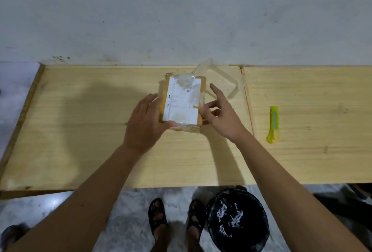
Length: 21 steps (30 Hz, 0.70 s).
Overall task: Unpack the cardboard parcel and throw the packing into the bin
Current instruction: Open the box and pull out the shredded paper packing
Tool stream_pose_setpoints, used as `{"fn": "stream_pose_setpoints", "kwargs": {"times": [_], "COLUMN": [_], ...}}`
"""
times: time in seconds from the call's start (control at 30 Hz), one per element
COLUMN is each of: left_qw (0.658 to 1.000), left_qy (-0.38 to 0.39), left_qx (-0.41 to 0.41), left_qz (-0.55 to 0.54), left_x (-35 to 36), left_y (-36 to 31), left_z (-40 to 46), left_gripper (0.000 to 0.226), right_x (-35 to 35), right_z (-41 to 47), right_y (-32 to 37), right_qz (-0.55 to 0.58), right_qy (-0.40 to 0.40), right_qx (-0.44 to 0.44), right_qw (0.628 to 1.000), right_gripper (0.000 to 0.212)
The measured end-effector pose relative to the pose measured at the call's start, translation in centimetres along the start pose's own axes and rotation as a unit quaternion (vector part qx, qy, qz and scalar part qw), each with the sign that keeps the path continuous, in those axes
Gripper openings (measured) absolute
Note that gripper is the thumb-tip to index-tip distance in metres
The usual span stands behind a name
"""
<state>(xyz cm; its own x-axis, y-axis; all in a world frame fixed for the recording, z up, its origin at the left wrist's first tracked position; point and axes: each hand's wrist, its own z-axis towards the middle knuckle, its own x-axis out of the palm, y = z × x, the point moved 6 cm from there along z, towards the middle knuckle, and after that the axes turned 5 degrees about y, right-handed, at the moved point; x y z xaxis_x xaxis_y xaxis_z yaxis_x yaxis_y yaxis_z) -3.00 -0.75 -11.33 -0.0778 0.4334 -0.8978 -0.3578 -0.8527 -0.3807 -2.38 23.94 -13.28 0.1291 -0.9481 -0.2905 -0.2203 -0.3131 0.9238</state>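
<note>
The white label point(182, 100) on the parcel point(183, 102) carries print too blurred to read.

A plain workroom or back room of a home, probably: a bare, scuffed whitewashed wall point(181, 14), a raw plywood worktop point(80, 131) pushed against it, a mottled marble-look floor point(128, 221), a black bin point(238, 219) below, and sandalled feet point(158, 217) on the floor.

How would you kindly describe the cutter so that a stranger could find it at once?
Start at the pale wooden table against the wall and move to its right-hand board. There, apart from the taped cardboard parcel, lies the slim plastic utility knife, the only bright yellow-green thing there.
</note>
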Motion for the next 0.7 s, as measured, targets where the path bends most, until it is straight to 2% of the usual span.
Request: {"fn": "stream_pose_setpoints", "kwargs": {"times": [0.07,0.17,0.3,0.33,0.4,0.5,0.57,0.63,0.7], "left_qw": [0.999,0.997,0.986,0.983,0.979,0.967,0.97,0.975,0.975], "left_qy": [0.0,-0.021,-0.061,-0.06,-0.024,0.037,0.041,0.046,0.061], "left_qx": [-0.021,-0.049,-0.115,-0.116,-0.109,-0.119,-0.108,-0.094,-0.09], "left_qz": [-0.033,-0.05,-0.107,-0.126,-0.171,-0.221,-0.213,-0.194,-0.194], "left_x": [-0.8,-1.9,-2.8,-2.9,-2.5,-2.0,-2.0,-1.9,-1.9], "left_y": [2.5,5.1,6.7,6.9,6.7,6.8,7.5,8.4,9.0], "left_z": [-0.5,-1.0,-1.4,-1.5,-1.4,-1.2,-0.9,-0.7,-0.5], "left_gripper": [0.08,0.065,0.052,0.054,0.073,0.107,0.111,0.107,0.107], "right_x": [1.7,4.8,7.7,8.5,10.0,11.9,11.0,8.7,6.8], "right_z": [-0.2,-0.2,-0.2,-0.2,-0.2,0.2,0.6,1.0,1.6], "right_y": [0.4,0.7,1.5,2.1,3.5,5.1,5.5,5.9,5.9], "right_qz": [0.012,0.041,-0.012,-0.041,-0.101,-0.171,-0.22,-0.261,-0.274], "right_qy": [0.034,0.056,-0.015,-0.035,-0.059,-0.03,-0.036,-0.092,-0.103], "right_qx": [-0.001,0.002,0.004,0.003,-0.017,-0.068,-0.078,-0.101,-0.129], "right_qw": [0.999,0.998,1.0,0.999,0.993,0.982,0.972,0.956,0.948], "right_gripper": [0.085,0.076,0.069,0.068,0.063,0.051,0.043,0.042,0.058]}}
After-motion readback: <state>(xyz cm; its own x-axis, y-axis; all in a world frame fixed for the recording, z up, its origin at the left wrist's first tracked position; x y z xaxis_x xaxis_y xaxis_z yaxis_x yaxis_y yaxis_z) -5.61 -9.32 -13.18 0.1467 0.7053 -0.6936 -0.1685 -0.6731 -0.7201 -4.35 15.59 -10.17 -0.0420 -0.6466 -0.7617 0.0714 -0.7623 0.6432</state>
